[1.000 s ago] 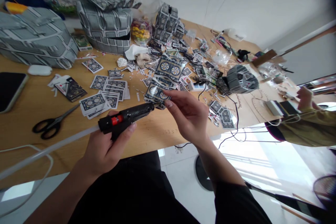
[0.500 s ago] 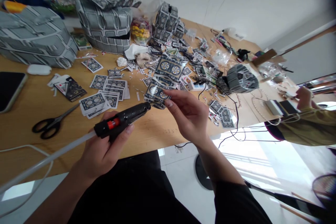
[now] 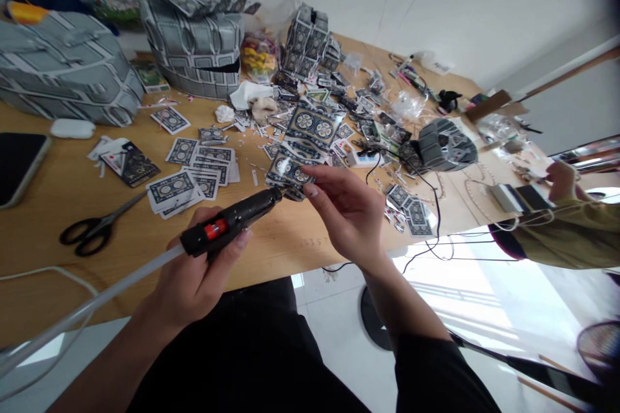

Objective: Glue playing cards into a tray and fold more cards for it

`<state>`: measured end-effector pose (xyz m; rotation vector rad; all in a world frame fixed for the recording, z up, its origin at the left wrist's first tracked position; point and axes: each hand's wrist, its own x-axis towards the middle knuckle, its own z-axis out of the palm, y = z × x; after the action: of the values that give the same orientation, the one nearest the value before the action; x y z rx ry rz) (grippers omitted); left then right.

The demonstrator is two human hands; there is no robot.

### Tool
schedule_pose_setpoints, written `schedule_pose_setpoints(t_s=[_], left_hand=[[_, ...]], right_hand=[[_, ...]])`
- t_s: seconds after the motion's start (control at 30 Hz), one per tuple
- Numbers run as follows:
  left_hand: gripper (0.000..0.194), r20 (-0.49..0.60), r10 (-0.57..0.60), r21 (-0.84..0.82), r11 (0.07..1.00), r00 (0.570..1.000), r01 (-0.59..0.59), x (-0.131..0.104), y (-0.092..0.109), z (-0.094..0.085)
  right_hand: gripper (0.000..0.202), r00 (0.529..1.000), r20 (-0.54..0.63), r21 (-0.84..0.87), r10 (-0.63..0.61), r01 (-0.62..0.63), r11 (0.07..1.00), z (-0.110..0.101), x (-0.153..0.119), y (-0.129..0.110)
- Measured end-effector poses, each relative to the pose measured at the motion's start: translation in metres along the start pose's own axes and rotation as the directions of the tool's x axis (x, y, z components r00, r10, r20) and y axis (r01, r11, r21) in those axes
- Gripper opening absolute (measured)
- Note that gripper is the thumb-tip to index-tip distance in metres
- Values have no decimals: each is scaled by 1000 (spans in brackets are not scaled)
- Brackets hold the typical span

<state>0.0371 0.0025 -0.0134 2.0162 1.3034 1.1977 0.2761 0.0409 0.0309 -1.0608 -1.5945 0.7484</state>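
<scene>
My left hand (image 3: 196, 277) is wrapped round a black hot glue gun (image 3: 232, 222) with a long white glue stick (image 3: 116, 290) running out of its back. The gun's nozzle meets the near edge of a strip of joined playing cards (image 3: 314, 126), dark blue with white and gold ring patterns. Between thumb and fingers, my right hand (image 3: 346, 210) pinches the lower right corner of that strip. The strip is held tilted above the table; its underside is hidden.
Black-handled scissors (image 3: 94, 232) and loose playing cards (image 3: 172, 188) lie to the left. Grey card-built structures (image 3: 194, 39) stand at the back, near a heap of scraps (image 3: 372, 116). A black cable (image 3: 438, 206) hangs off the front edge. Another person's hand (image 3: 562, 181) is at far right.
My left hand has shifted the glue gun slightly to the right, bringing its nozzle closer against the near edge of the card strip. My right hand has stayed almost still.
</scene>
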Motion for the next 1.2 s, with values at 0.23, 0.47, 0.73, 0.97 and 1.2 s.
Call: schedule_pose_setpoints(t_s=[0.23,0.47,0.73,0.97,1.2], left_hand=[[4,-24,-12,25,1000,1000,13,-1,-2,-2],[17,33,-10,-54,998,999,12,-3,1,1],[20,32,0,-84,996,1000,3,-6,2,6],[12,7,-93,-48,995,996,93,-1,-2,2],[15,-90,-168,-41,985,982,165,-10,-10,-6]], right_hand=[[23,1000,-2,-10,16,-16,1000,0,0,0],[23,1000,-4,-7,21,-21,1000,0,0,1],[23,1000,-11,4,8,-8,1000,0,1,0],[23,1000,-1,-14,10,-10,1000,1,0,-1],[23,1000,2,-23,13,-12,1000,0,0,0]])
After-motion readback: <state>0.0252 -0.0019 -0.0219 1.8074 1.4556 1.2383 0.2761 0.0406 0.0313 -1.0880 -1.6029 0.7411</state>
